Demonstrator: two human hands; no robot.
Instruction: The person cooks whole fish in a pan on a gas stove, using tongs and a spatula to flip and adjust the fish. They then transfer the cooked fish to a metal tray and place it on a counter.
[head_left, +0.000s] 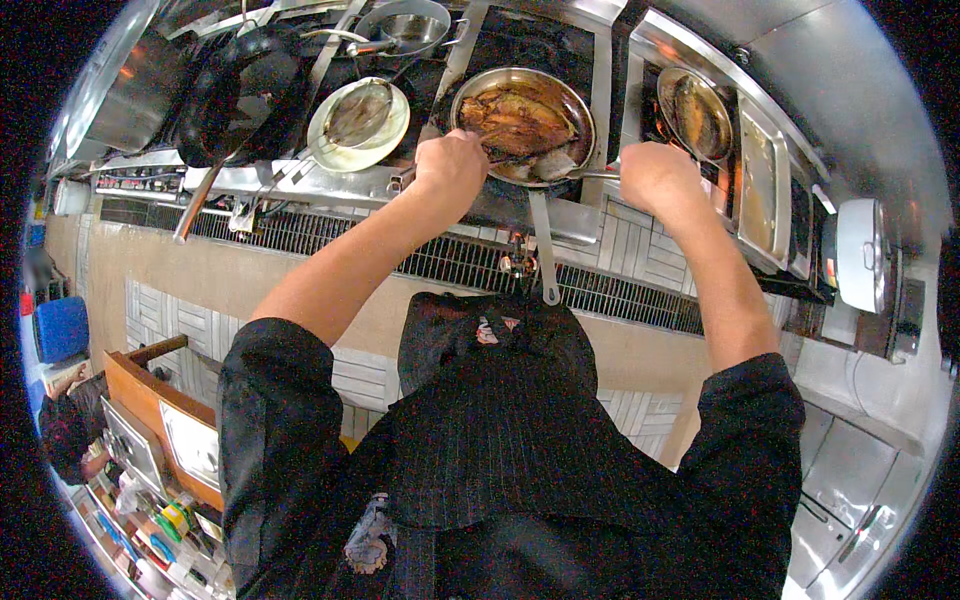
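A steel frying pan (588, 112) sits on the stove before me, its handle (544, 247) pointing towards my body. In it lies browned food (517, 120), which looks like whole fish, in dark sauce. My right hand (660, 176) grips the handle of a metal turner or spoon (556, 163), whose flat end rests inside the pan's near right side. With curled fingers, my left hand (452, 169) is at the pan's left rim; whatever it may pinch is hidden. Left of that hand, a wire strainer (360, 112) rests over a pale bowl (328, 154).
A black wok (240, 97) and a steel pot (409, 30) stand at left. On the right are a smaller pan (696, 112) with fish, a metal tray (761, 180) and a white appliance (860, 255). Another person (71, 427) is at lower left, near a wooden counter (154, 390).
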